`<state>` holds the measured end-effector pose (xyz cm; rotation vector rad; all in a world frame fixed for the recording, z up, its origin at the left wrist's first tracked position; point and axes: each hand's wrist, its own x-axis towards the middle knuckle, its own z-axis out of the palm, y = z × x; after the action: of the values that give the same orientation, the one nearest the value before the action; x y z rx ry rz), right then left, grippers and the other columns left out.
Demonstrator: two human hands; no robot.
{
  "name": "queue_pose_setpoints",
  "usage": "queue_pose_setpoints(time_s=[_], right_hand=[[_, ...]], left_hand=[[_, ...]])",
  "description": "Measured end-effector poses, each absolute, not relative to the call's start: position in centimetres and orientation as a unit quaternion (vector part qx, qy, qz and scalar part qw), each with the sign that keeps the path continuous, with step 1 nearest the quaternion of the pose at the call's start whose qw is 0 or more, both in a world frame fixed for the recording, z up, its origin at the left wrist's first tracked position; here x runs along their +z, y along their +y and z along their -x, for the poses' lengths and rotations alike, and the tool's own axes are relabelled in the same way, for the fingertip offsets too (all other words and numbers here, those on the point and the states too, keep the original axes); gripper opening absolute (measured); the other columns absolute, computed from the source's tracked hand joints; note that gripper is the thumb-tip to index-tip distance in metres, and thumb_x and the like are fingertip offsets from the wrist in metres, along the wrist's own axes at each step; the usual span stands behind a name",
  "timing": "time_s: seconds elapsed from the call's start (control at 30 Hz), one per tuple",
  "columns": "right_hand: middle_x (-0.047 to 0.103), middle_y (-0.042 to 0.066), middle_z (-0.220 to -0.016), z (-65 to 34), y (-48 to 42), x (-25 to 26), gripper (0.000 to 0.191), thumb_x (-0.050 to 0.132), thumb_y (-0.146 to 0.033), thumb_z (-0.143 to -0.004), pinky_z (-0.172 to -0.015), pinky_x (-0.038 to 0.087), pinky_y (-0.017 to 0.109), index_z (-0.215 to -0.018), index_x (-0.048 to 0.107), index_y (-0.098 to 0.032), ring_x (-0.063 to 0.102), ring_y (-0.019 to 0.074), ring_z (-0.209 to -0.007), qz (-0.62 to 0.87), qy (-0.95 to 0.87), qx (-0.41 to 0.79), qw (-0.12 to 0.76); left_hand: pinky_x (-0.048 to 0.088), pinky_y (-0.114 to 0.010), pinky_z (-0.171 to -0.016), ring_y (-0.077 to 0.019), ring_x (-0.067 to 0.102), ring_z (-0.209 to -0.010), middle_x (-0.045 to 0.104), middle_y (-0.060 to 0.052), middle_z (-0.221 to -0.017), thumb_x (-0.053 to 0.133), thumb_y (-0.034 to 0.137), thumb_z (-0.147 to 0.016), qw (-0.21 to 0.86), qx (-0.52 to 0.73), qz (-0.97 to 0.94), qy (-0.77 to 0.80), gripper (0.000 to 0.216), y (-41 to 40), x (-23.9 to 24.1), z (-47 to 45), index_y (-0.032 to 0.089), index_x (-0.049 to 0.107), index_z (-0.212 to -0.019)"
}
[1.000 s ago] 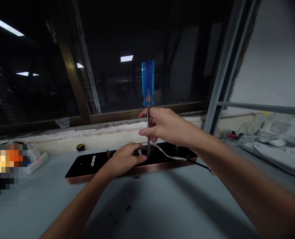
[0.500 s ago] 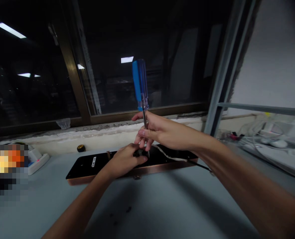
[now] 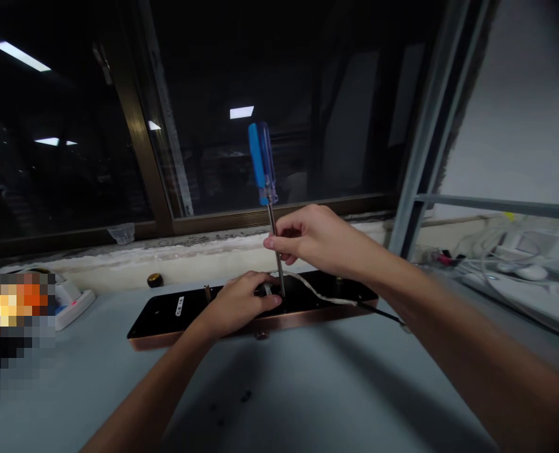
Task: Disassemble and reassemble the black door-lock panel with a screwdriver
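Clear plastic cup [image 3: 121, 233] on sill, left of frame; contents can't be made out. Blue-handled screwdriver [image 3: 262, 162] at centre frame, long axis near vertical, handle up and leaning slightly left, tip down at black panel [image 3: 161, 313]. Panel lies lengthwise across mid-frame, right end a bit higher in frame. Right hand [image 3: 321, 242] comes in from lower right, fingers narrow, pinching the shaft below the handle. Left hand [image 3: 239, 302], from lower left, rests on panel, thumb and index apart beside small metal piece [image 3: 267, 289]; can't tell if gripped.
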<state>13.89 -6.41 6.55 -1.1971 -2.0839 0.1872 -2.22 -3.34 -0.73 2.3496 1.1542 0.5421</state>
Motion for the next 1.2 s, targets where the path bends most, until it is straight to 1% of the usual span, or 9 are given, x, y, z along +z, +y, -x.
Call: queue_pose_setpoints(time_s=[0.1, 0.17, 0.2, 0.43, 0.6, 0.7, 0.83, 0.97, 1.2], right_hand=[[0.061, 0.0, -0.061, -14.1, -6.7, 6.7, 0.008, 0.052, -0.021, -0.077, -0.059, 0.045, 0.026, -0.081, 0.057, -0.017, 0.061, 0.0148, -0.062, 0.42, -0.815, 0.148, 0.371], [0.061, 0.0, -0.067, -14.2, -6.7, 6.5, 0.02, 0.049, -0.016, -0.078, -0.063, 0.048, 0.027, -0.098, 0.049, -0.018, 0.061, 0.0148, -0.067, 0.382, -0.811, 0.219, 0.384], [0.061, 0.0, -0.069, -14.3, -6.7, 6.5, 0.022, 0.047, -0.014, -0.079, -0.064, 0.049, 0.028, -0.101, 0.045, -0.019, 0.061, 0.0147, -0.069, 0.368, -0.808, 0.252, 0.384], [0.061, 0.001, -0.08, -16.0, -7.1, 7.2, 0.007, 0.048, -0.018, -0.082, -0.071, 0.051, 0.03, -0.087, 0.044, -0.02, 0.06, 0.0128, -0.077, 0.354, -0.797, 0.351, 0.34], [0.065, 0.003, -0.086, -17.9, -8.7, 8.8, 0.005, 0.057, -0.017, -0.075, -0.075, 0.048, 0.028, -0.077, 0.052, -0.017, 0.061, 0.0175, -0.088, 0.356, -0.822, 0.385, 0.223], [0.066, 0.003, -0.087, -18.1, -8.9, 8.9, 0.004, 0.059, -0.019, -0.074, -0.074, 0.049, 0.028, -0.077, 0.057, -0.018, 0.062, 0.0178, -0.087, 0.364, -0.827, 0.372, 0.212], [0.065, 0.0, -0.075, -17.2, -7.4, 7.9, 0.008, 0.061, -0.022, -0.072, -0.066, 0.053, 0.027, -0.078, 0.057, -0.019, 0.063, 0.0142, -0.073, 0.376, -0.801, 0.342, 0.316], [0.061, -0.002, -0.059, -16.2, -6.0, 7.0, 0.014, 0.067, -0.024, -0.066, -0.055, 0.054, 0.027, -0.067, 0.054, -0.019, 0.062, 0.0134, -0.056, 0.399, -0.776, 0.305, 0.383], [0.052, -0.004, -0.041, -14.6, -5.5, 6.2, 0.026, 0.06, -0.028, -0.068, -0.037, 0.04, 0.022, -0.052, 0.04, -0.021, 0.057, 0.0143, -0.039, 0.48, -0.746, 0.133, 0.442]], left_hand=[[0.033, -0.034, -0.097, -0.0229, 0.047, -0.112, 0.055, -0.004, -0.12, 0.05, 0.039, -0.077, 0.235, 0.196, -0.856, 0.417, 0.038, -3.3, -0.7, 2.3, 0.023, 0.056, -0.111], [0.033, -0.035, -0.097, -0.0232, 0.047, -0.112, 0.055, -0.004, -0.121, 0.05, 0.039, -0.077, 0.238, 0.199, -0.855, 0.415, 0.038, -3.3, -0.7, 2.3, 0.023, 0.056, -0.111], [0.033, -0.035, -0.098, -0.0232, 0.047, -0.112, 0.055, -0.004, -0.121, 0.05, 0.039, -0.077, 0.239, 0.199, -0.854, 0.416, 0.038, -3.3, -0.7, 2.2, 0.023, 0.056, -0.11], [0.033, -0.033, -0.097, -0.0214, 0.048, -0.11, 0.056, -0.002, -0.118, 0.05, 0.037, -0.077, 0.239, 0.199, -0.855, 0.415, 0.035, -3.5, -0.5, 2.2, 0.024, 0.057, -0.108], [0.033, -0.032, -0.096, -0.0207, 0.048, -0.109, 0.056, -0.002, -0.117, 0.05, 0.037, -0.077, 0.238, 0.195, -0.856, 0.416, 0.036, -3.6, -0.4, 2.1, 0.024, 0.057, -0.109], [0.033, -0.032, -0.097, -0.0207, 0.048, -0.11, 0.055, -0.001, -0.118, 0.05, 0.038, -0.076, 0.235, 0.191, -0.853, 0.425, 0.036, -3.6, -0.4, 2.1, 0.025, 0.056, -0.11], [0.032, -0.033, -0.098, -0.0214, 0.046, -0.112, 0.054, -0.002, -0.12, 0.049, 0.038, -0.077, 0.233, 0.187, -0.852, 0.429, 0.036, -3.7, -0.2, 2.0, 0.024, 0.056, -0.109], [0.032, -0.034, -0.097, -0.0214, 0.046, -0.111, 0.054, -0.002, -0.12, 0.05, 0.037, -0.076, 0.241, 0.189, -0.847, 0.435, 0.035, -3.8, -0.2, 2.0, 0.024, 0.057, -0.108], [0.033, -0.033, -0.096, -0.0208, 0.048, -0.109, 0.056, -0.002, -0.116, 0.051, 0.037, -0.076, 0.244, 0.198, -0.847, 0.428, 0.033, -3.5, -0.4, 2.0, 0.023, 0.057, -0.106]])
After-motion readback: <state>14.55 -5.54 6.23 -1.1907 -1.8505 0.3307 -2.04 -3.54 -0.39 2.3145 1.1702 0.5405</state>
